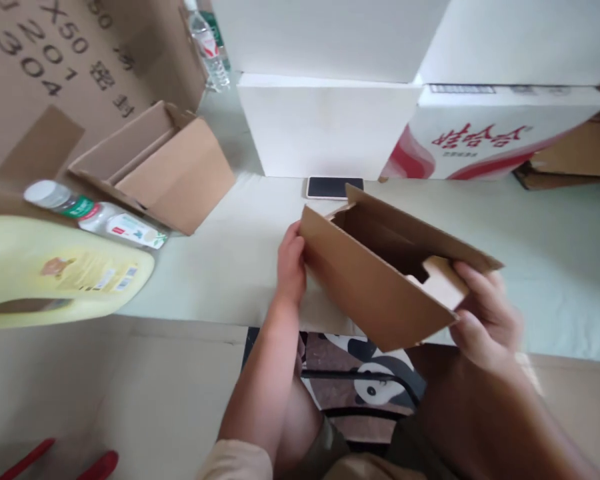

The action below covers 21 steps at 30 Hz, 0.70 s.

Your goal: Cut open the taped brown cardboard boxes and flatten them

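A brown cardboard box [370, 280] is held tilted over the front edge of the table, its top open and its inside in shadow. My left hand [292, 261] grips the box's left end, the fingers partly hidden behind it. At the right end my right hand [487, 317] is closed on the box, thumb at the near corner and fingers by a short end flap [445, 283]. Two long side flaps stand up along the opening.
Another open cardboard box [190, 173] stands at the left, beside a lying bottle [95, 213] and a yellow jug [65, 267]. A phone [335, 187] lies before stacked white boxes [330, 127]. Folded cardboard [575, 157] is at the right, a water bottle [210, 50] at the back.
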Tool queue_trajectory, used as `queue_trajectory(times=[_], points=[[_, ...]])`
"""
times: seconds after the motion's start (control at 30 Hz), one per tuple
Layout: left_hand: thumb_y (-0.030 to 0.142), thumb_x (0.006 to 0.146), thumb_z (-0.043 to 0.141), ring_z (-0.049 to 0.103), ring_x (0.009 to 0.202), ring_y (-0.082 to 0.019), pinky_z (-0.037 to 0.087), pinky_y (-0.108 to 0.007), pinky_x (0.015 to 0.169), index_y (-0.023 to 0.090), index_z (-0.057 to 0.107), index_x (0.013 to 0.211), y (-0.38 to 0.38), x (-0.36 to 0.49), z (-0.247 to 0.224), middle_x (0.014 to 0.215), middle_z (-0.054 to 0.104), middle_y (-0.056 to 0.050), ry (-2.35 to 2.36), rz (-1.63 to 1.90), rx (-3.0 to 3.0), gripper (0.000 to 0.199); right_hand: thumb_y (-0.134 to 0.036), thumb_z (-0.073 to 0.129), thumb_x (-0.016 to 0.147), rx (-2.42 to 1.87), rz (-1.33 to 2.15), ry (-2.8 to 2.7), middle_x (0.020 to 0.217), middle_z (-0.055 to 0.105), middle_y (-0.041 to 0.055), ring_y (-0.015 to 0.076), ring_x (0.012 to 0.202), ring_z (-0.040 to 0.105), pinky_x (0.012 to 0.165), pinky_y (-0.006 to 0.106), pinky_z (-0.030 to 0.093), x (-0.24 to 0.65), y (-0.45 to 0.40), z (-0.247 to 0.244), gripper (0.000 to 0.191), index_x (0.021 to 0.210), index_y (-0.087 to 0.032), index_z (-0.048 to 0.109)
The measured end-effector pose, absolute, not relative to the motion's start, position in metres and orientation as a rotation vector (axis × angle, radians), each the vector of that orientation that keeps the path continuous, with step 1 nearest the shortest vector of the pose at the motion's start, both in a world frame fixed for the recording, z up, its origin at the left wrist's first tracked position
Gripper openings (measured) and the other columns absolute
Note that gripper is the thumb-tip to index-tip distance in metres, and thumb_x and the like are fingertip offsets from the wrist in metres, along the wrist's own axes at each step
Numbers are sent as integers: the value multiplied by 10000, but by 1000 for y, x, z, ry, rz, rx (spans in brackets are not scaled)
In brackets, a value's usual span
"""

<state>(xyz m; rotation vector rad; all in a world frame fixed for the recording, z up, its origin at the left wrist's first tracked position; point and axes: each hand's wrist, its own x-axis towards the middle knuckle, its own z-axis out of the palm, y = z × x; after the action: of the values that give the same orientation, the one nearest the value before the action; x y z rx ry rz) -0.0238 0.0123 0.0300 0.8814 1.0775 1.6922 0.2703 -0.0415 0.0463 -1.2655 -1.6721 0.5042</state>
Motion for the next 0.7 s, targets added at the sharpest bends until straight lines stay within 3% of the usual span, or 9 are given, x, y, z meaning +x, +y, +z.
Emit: queue_trajectory(times=[0.13, 0.23, 0.4, 0.57, 0.7], points=[[711, 820, 651, 685, 1200, -320, 546, -434, 998, 253, 750, 940, 8, -8, 27, 1213, 768, -90, 1124, 1684, 1021, 484, -477, 673, 910, -1316, 706, -1527, 1072, 765, 71, 334, 1093, 702, 999, 617, 553, 270, -34, 43, 216, 1056, -384, 801], [673, 848, 656, 703, 1129, -291, 546, -391, 934, 246, 755, 948, 1, 2, 26, 1209, 768, -91, 1189, 1709, 1203, 450, -459, 652, 942, -1264, 837, -1386, 1012, 778, 46, 257, 951, 702, 984, 535, 568, 272, -30, 30, 187, 905, -318, 770], [718, 852, 646, 705, 1029, -256, 534, -367, 897, 223, 742, 1018, -3, 10, 26, 1168, 760, -106, 1343, 1735, 1227, 531, -407, 643, 952, -1089, 866, -1432, 931, 771, 33, 252, 984, 678, 1036, 518, 538, 271, -24, 26, 173, 857, -312, 752], [719, 744, 773, 701, 1036, -228, 523, -331, 882, 225, 556, 775, -1, 12, 26, 1143, 762, -101, 1355, 1719, 1071, 540, -371, 669, 920, -993, 907, -1417, 946, 737, 47, 248, 1026, 664, 1015, 492, 548, 272, -15, 29, 141, 839, -300, 761], [760, 664, 806, 696, 1090, -246, 517, -341, 907, 238, 434, 727, -10, 19, 33, 1103, 768, -106, 1377, 1719, 985, 644, -338, 656, 894, -1000, 925, -1407, 931, 709, 46, 241, 1037, 656, 959, 457, 560, 273, -11, 28, 132, 815, -293, 752]])
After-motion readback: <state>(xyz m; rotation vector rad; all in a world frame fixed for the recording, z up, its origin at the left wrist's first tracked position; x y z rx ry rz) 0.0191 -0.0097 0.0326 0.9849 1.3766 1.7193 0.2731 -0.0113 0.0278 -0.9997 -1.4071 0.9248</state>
